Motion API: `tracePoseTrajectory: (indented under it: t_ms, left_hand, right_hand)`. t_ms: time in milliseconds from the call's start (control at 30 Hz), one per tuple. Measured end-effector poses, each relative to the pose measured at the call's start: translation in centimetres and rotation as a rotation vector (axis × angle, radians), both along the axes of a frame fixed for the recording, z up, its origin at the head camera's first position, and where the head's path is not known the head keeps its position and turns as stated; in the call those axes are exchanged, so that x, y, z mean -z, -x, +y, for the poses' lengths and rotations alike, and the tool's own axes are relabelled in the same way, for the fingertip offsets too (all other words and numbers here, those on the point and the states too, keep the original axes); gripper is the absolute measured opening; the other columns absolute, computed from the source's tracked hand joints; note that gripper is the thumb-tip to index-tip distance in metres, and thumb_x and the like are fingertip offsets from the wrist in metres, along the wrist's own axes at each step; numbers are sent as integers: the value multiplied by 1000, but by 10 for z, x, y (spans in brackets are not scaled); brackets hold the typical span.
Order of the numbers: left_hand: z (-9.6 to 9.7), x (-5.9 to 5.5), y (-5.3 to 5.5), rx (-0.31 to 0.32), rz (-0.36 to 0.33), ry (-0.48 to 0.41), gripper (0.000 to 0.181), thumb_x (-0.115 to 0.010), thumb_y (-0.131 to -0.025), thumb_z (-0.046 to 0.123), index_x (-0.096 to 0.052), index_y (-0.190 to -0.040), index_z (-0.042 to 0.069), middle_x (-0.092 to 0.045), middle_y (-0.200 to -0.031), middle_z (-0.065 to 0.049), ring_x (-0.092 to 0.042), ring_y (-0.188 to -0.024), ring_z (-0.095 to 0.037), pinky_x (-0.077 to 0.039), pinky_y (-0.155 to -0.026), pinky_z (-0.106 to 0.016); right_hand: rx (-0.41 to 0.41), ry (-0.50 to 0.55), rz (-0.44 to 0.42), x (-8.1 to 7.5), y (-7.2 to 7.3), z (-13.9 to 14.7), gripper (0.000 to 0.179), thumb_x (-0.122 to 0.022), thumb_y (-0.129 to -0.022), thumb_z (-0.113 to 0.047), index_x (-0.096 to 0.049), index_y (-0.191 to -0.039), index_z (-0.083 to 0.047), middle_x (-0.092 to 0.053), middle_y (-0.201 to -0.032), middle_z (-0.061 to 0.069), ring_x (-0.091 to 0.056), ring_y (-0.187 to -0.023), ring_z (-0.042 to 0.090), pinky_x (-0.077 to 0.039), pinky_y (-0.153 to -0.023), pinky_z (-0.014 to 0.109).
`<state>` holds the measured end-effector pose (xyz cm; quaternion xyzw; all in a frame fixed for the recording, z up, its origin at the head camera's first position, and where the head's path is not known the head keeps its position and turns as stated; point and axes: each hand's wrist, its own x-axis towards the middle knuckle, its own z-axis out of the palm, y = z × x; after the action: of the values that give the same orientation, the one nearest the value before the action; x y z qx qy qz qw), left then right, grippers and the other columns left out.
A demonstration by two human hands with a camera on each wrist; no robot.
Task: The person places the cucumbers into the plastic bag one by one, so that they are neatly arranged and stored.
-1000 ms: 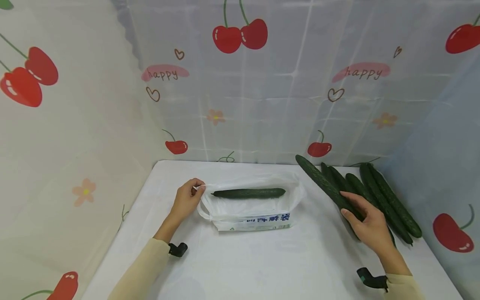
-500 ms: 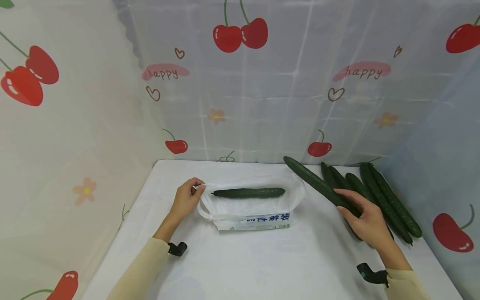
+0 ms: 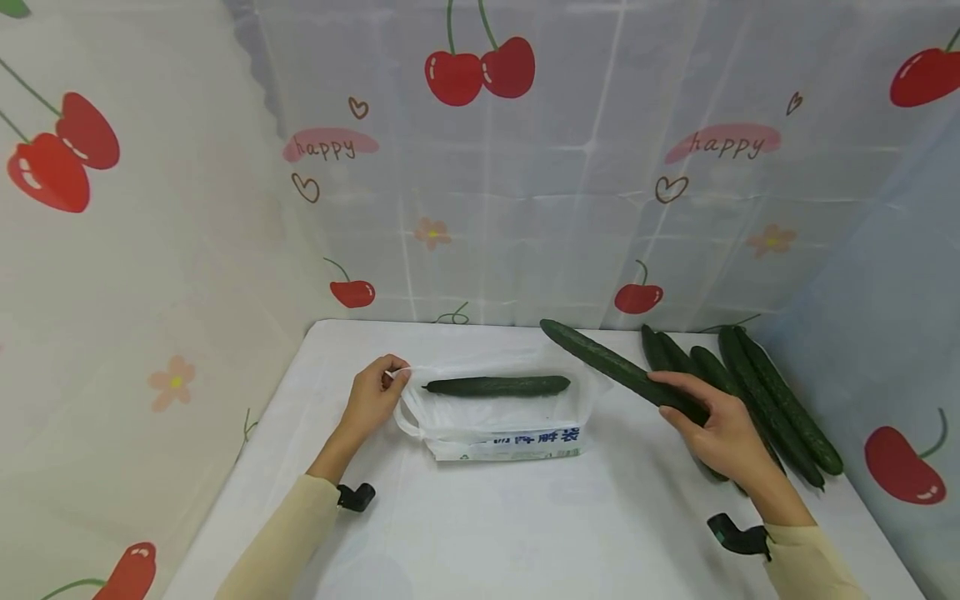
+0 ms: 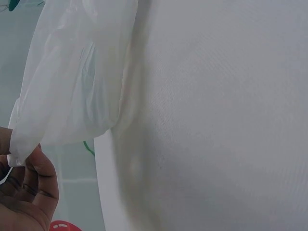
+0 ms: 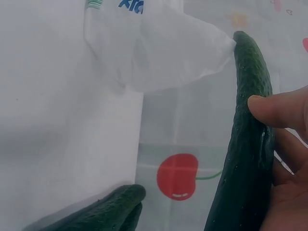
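Note:
A white plastic bag (image 3: 510, 446) with blue lettering lies on the table, its mouth facing up. One cucumber (image 3: 497, 386) lies across inside it. My left hand (image 3: 377, 393) pinches the bag's left edge; the left wrist view shows the thin film (image 4: 72, 86) between thumb and fingers. My right hand (image 3: 720, 433) grips a second cucumber (image 3: 615, 362) near its lower end, tilted with its far tip toward the upper left. In the right wrist view this cucumber (image 5: 248, 125) has its tip close to the bag (image 5: 159, 53); whether they touch I cannot tell.
Several more cucumbers (image 3: 780, 400) lie side by side at the table's right, partly behind my right hand. The white table (image 3: 487, 533) ends at a back curtain (image 3: 525, 208) printed with cherries. A side wall (image 3: 892, 358) borders the right.
My right hand has moved left with the cucumber, away from the other cucumbers, and its tip now lies above the bag's right side. The left hand and the bag stay about where they were.

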<state>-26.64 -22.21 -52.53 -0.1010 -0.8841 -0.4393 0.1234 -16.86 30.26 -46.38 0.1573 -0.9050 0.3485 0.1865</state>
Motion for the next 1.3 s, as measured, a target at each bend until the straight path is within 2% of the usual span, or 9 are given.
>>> tracePoseTrajectory:
  t_ms: [267,500,633,733,833,900,1067,1133,1300]
  left_hand:
    - [-3,3,0,-8,-7,11,11,-66,-108,19,-72,-112,11,-71,-108,-9,-56,-76,-16,-45,-64,-23]
    - [-5,5,0,-11,-7,9,10,-66,-108,19,-72,-111,11,-71,-107,-8,-56,-77,-17,-45,-65,-23]
    - [-5,7,-1,-13,2,2,9,-67,-107,18,-72,-111,11,-71,-107,-9,-55,-76,-14,-45,-65,-23]
    - [-5,8,-1,-13,8,-3,9,-68,-106,17,-73,-111,10,-71,-106,-10,-55,-75,-13,-45,-65,-23]
    - [-5,8,-2,-16,0,-4,9,-68,-106,17,-72,-110,11,-71,-106,-9,-55,-75,-12,-45,-65,-22]
    - [-5,9,-2,-20,-6,-2,8,-68,-107,18,-72,-111,12,-71,-107,-8,-55,-75,-13,-45,-66,-22]
    - [-4,7,-2,-17,-21,2,10,-67,-108,19,-72,-112,12,-70,-108,-8,-56,-77,-16,-45,-66,-23]
    - [-4,7,-1,-14,-23,3,11,-66,-108,20,-72,-113,12,-70,-108,-8,-56,-78,-17,-46,-66,-24]
    - [-5,7,-1,-10,-23,-1,11,-66,-108,21,-72,-113,12,-69,-105,-7,-56,-77,-16,-46,-65,-23]
  right_hand:
    - [-55,-17,0,-12,6,-9,55,-81,-92,1,-70,-140,-23,-71,-112,5,-50,-69,4,-42,-55,24]
    - [-153,-47,1,-21,15,-21,58,-81,-90,5,-70,-140,-23,-75,-135,9,-46,-70,-3,-43,-67,20]
    - [-222,-65,27,-21,22,-31,57,-81,-89,8,-71,-138,-20,-76,-135,8,-54,-77,-7,-46,-78,9]
    - [-262,-84,41,-20,27,-38,56,-81,-89,8,-71,-138,-18,-76,-135,7,-63,-107,-6,-45,-93,3]
    - [-306,-89,34,-20,31,-45,57,-80,-89,9,-71,-139,-17,-76,-137,8,-65,-120,-5,-43,-101,1]
    - [-324,-111,29,-21,34,-49,58,-80,-88,10,-71,-139,-17,-75,-138,7,-66,-130,1,-40,-106,1]
    - [-352,-185,9,-29,39,-61,59,-80,-88,9,-70,-139,-17,-76,-138,3,-70,-131,22,-37,-109,2]
    - [-362,-214,5,-31,42,-65,57,-81,-88,8,-71,-138,-17,-76,-138,2,-70,-131,26,-43,-111,9]
    - [-390,-272,-6,-34,48,-78,54,-80,-90,6,-71,-138,-16,-75,-138,1,-71,-131,28,-58,-108,44]
